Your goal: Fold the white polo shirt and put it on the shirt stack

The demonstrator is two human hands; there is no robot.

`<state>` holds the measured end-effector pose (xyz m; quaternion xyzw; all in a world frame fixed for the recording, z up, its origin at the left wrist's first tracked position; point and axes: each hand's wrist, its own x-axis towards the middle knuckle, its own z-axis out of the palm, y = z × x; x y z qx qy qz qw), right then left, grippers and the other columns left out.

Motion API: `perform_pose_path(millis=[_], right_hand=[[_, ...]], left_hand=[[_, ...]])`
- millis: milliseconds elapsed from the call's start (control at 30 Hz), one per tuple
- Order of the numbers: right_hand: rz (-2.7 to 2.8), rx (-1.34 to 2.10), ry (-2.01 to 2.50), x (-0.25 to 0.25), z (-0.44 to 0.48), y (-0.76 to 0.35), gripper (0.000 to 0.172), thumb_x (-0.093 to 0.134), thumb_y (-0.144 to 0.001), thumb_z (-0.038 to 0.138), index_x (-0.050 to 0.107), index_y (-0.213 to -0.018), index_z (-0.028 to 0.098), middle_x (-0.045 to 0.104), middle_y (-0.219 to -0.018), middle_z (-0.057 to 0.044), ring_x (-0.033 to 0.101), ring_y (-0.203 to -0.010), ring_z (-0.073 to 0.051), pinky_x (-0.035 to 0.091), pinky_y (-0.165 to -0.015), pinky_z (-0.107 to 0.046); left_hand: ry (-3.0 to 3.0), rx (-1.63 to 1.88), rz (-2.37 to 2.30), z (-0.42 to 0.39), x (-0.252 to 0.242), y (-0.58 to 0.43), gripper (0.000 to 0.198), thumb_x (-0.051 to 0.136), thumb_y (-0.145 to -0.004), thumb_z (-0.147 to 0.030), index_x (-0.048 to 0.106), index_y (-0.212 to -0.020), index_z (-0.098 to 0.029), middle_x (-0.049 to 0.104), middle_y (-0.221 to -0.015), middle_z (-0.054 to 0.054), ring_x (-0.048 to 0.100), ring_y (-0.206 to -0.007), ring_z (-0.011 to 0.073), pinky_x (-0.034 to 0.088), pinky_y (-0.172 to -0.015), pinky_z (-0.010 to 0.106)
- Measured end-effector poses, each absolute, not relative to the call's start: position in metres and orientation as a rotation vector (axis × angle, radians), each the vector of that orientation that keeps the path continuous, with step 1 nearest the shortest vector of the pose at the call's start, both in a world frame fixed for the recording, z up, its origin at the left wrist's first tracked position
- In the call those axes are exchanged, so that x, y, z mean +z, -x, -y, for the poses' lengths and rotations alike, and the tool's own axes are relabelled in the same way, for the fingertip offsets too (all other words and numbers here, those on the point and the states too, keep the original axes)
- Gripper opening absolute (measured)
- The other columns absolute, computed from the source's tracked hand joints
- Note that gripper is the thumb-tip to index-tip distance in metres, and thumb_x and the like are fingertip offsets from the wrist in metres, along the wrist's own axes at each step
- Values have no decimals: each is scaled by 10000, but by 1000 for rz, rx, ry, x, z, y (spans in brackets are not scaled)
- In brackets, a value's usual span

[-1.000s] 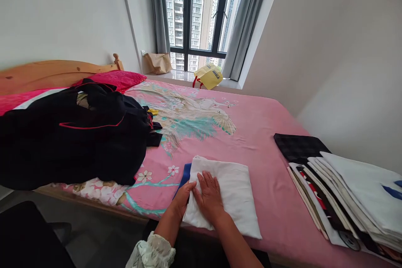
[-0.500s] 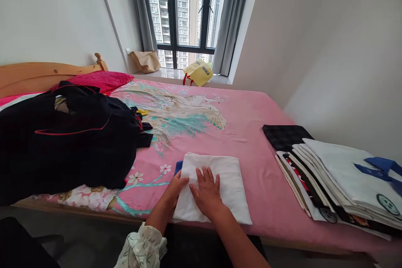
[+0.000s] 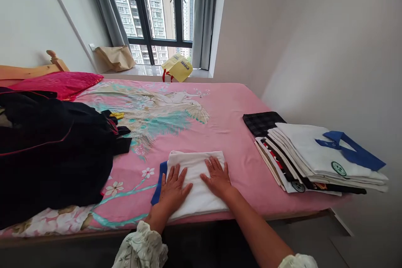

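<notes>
A folded white shirt lies on the bed near its front edge. Its blue collar sticks out along the left side. My left hand rests flat on the left part of the cloth, fingers spread. On the upper right part lies my right hand, palm down with fingers apart. Neither hand grips anything.
A stack of folded shirts sits at the bed's right side, beside dark checked cloth. Dark clothes are heaped on the left, before a red pillow. A yellow bag and brown paper bag stand by the window.
My left hand has gone from holding the shirt's left edge to lying flat on top. My right hand has shifted toward the right side. More blue collar shows; the view has turned right.
</notes>
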<state>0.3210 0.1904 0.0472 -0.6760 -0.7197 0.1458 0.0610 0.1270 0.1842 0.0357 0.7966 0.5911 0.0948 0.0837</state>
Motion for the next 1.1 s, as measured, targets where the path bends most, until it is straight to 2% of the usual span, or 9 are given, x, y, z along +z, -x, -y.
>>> perform_pose_path(millis=[67,233,400,567,633,733,867,967,1100], right_hand=[[2127,510,2108,38,-198,-338,692,248,-886,605,177,-1466,234,52,-1541,-13,-2,-1415,-190,-77,-1099,-533],[1927,520,2265,43,-198,-350,656,204,-913,544,169,-1469,197,42,-1542,-28,-28,-1414,-211,-46,-1091,-564],[2146,388,1915,39,-162,-334,632,306,-897,553,244,-1449,252,127,-1535,-23,5,-1416,-206,-90,-1102,-525],[1658,407,1955,7,-129,-367,627,417,-862,438,339,-1399,124,293,-1472,-138,224,-1371,-242,175,-1123,-434],[1314,610,1918,3,-124,-385,591,442,-843,388,383,-1351,90,412,-1382,-177,387,-1278,-239,312,-1065,-385],[906,1194,1714,11,-124,-402,510,518,-800,361,468,-1252,132,570,-1203,-141,580,-1034,-215,474,-878,-345],[749,1553,1531,27,-136,-405,387,595,-749,364,573,-1057,131,653,-954,-89,627,-730,-173,512,-656,-313],[711,1633,1473,32,-154,-403,362,617,-735,386,594,-981,121,662,-885,-90,627,-675,-169,516,-647,-326],[662,1698,1373,36,-175,-396,353,619,-720,350,589,-990,125,675,-915,-97,647,-799,-183,519,-755,-324]], left_hand=[[-2351,188,-1787,-186,26,-125,625,377,-864,-541,300,-1427,-282,172,-1541,71,117,-1417,287,101,-1103,567],[-2355,131,-1790,-189,23,-122,634,349,-866,-551,268,-1437,-287,125,-1551,52,88,-1423,263,80,-1108,546],[-2372,159,-1808,-190,26,-123,645,364,-855,-558,301,-1428,-269,170,-1543,67,119,-1418,271,83,-1105,544],[-2390,209,-1785,-191,22,-122,654,376,-850,-556,299,-1429,-262,185,-1538,84,143,-1411,292,99,-1098,554],[-2399,234,-1782,-192,21,-122,647,378,-855,-542,306,-1427,-250,191,-1536,95,143,-1410,293,96,-1097,555],[-2404,250,-1792,-192,21,-122,634,379,-860,-527,326,-1420,-235,209,-1531,104,157,-1406,295,95,-1097,555],[-2402,230,-1778,-192,21,-121,635,361,-865,-534,312,-1425,-239,189,-1537,98,142,-1410,291,106,-1093,564],[-2397,215,-1775,-193,19,-120,640,354,-865,-539,299,-1430,-243,178,-1540,98,127,-1414,289,99,-1094,567],[-2368,214,-1763,-195,22,-119,638,362,-862,-540,310,-1425,-244,185,-1538,98,123,-1414,291,89,-1097,567]])
